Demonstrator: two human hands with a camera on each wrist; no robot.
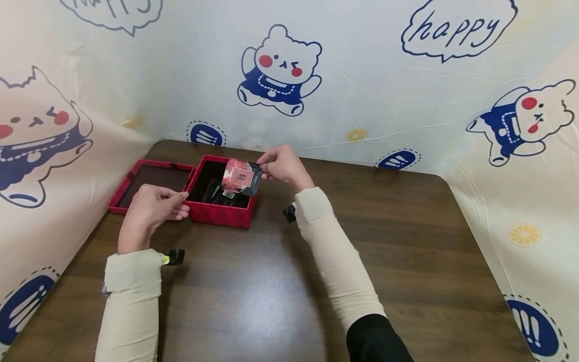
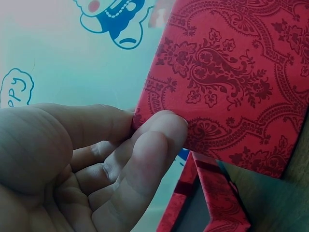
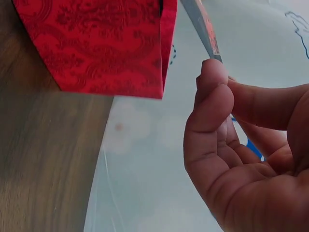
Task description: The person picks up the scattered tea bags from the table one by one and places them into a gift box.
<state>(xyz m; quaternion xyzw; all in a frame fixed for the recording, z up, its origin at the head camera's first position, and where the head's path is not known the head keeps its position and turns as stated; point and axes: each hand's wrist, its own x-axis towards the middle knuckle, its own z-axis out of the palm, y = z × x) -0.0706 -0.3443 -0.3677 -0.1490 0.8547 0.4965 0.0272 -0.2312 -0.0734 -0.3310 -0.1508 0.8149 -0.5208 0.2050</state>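
A red box (image 1: pixel 219 215) with a dark floral pattern stands uncovered on the table. My left hand (image 1: pixel 151 208) pinches its left side near the front corner; the left wrist view shows thumb and fingertips on the edge of the patterned box wall (image 2: pixel 217 82). Over the right part of the box, my right hand (image 1: pixel 285 166) holds a flat packet (image 1: pixel 238 176) by its dark right edge. Pink-red print and a barcode show on the packet. Only a thin sliver of the packet (image 3: pixel 207 29) appears in the right wrist view. Several dark packets (image 1: pixel 217 193) lie inside the box.
The red lid (image 1: pixel 118 203) lies inside-up on the table, just left of the box. Under everything is a brown wooden table (image 1: pixel 271 281). A cloth printed with bears (image 1: pixel 282 70) hangs behind and along both sides.
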